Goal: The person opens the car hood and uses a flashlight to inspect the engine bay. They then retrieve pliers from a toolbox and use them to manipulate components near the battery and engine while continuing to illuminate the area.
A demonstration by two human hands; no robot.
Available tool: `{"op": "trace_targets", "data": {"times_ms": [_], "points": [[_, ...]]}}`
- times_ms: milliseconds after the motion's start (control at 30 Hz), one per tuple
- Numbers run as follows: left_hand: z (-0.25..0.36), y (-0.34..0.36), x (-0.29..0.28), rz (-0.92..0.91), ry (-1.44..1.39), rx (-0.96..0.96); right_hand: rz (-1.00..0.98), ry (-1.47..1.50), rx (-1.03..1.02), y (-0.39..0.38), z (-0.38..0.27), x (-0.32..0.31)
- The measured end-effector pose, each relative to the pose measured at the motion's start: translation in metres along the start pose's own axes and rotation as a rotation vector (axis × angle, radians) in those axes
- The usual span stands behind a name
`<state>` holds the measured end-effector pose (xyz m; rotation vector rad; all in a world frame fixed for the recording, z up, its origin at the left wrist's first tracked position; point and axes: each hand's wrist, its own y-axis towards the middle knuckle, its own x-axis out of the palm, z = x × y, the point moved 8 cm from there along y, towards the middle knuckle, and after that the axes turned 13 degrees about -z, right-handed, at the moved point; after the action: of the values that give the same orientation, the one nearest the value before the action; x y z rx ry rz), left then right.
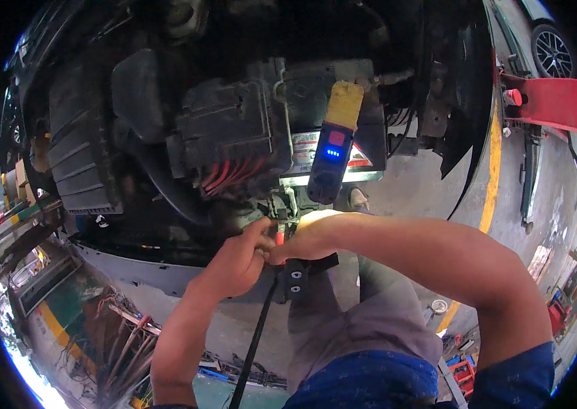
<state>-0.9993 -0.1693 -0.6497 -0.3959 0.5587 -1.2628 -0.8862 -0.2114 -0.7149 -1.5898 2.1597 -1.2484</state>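
My two hands meet low in the middle, in front of the open engine bay. Between them shows a slim red piece (279, 236) like a tool's handle; its full shape is hidden by my fingers. My left hand (239, 260) is closed, with thumb and fingers bent against the red piece. From the other side my right hand (309, 237) curls around it, fingertips touching those of the left. Just above them is a lit metal bracket with hose fittings (282, 206). A yellow and black work light (333, 153) with blue indicator lamps leans on the car battery (309, 85).
A black fuse box (224, 123) with red wires (230, 174) sits left of the battery. The pale bumper edge (135, 273) curves below. A black strap (254, 347) hangs beneath my hands. A red lift arm (554, 105) reaches in at right.
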Motion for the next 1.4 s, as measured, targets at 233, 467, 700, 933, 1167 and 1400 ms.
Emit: {"op": "trace_targets", "data": {"times_ms": [233, 467, 700, 933, 1167, 1400], "points": [[0.050, -0.028, -0.021, 0.416, 0.348, 0.237, -0.027, -0.033, 0.204, -0.035, 0.046, -0.022], [0.162, 0.078, -0.084, 0.613, 0.549, 0.239, -0.079, -0.065, 0.258, -0.032, 0.063, -0.016], [0.151, 0.137, -0.081, 0.340, 0.588, -0.136, -0.039, -0.015, 0.173, -0.035, 0.045, -0.003], [0.133, 0.115, -0.080, 0.361, 0.534, -0.166, -0.017, -0.045, 0.159, -0.028, 0.045, 0.001], [0.134, 0.104, -0.078, 0.506, 0.571, 0.022, -0.058, -0.042, 0.213, -0.016, 0.044, 0.013], [0.131, 0.109, -0.080, 0.557, 0.616, 0.126, -0.087, -0.198, 0.287, -0.016, 0.050, 0.005]]}}
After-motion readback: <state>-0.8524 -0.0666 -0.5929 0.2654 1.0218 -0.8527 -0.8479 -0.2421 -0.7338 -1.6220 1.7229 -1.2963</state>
